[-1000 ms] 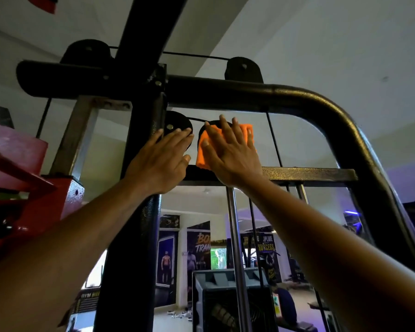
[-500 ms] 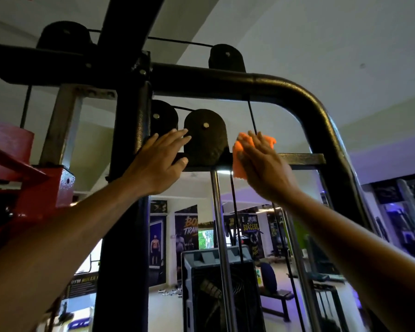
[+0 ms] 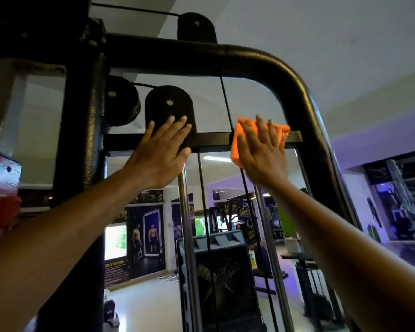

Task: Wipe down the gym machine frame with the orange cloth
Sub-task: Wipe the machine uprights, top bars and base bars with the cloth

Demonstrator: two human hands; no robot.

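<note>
The black gym machine frame [image 3: 261,58] arches overhead, with a flat crossbar [image 3: 211,139] below its top tube. My right hand [image 3: 261,152] presses the orange cloth [image 3: 237,142] flat against the right end of that crossbar, fingers straight and spread. My left hand [image 3: 162,152] rests flat, fingers straight, on the lower part of a black pulley cover [image 3: 169,109] and the crossbar. Most of the cloth is hidden behind my right hand.
A thick black upright post [image 3: 82,140] stands at the left beside a red machine part [image 3: 3,188]. Chrome guide rods [image 3: 187,224] and black cables [image 3: 227,104] run down through the frame. A black fan unit [image 3: 223,271] stands behind, with posters on the far wall.
My right hand slid the cloth to the right along the crossbar, away from the pulley cover. My left hand moved from the upright post onto the pulley cover.
</note>
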